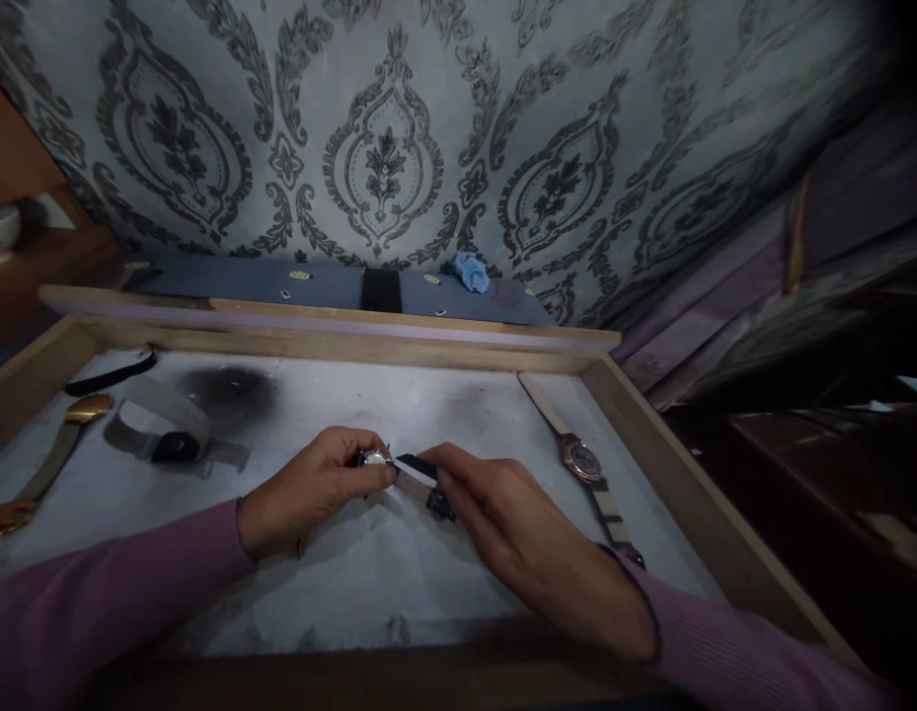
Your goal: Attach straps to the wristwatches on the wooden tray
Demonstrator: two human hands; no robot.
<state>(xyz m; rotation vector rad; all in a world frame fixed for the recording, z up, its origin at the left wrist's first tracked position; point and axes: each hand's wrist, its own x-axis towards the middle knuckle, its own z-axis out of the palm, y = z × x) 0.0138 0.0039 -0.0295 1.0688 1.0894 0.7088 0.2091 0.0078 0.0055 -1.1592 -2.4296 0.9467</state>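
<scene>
Over the middle of the white-lined tray, my left hand (321, 484) is closed around a silver-cased wristwatch (376, 458), thumb and fingers pinching the case. My right hand (521, 523) is closed too, its thumb and fingertips on a small flat black piece with a white edge (418, 468). That piece lies against the watch's greyish strap, close to the case. A dark buckle (439, 504) shows below my right fingertips. I cannot make out exactly what the black-and-white piece is.
A wooden-rimmed tray (317, 341) surrounds the work. Inside lie a watch with a pale strap (580, 460) at right, and a gold watch (89, 407), a black strap (117, 375) and a grey-banded watch (175, 447) at left. Crumpled blue material (471, 272) sits behind.
</scene>
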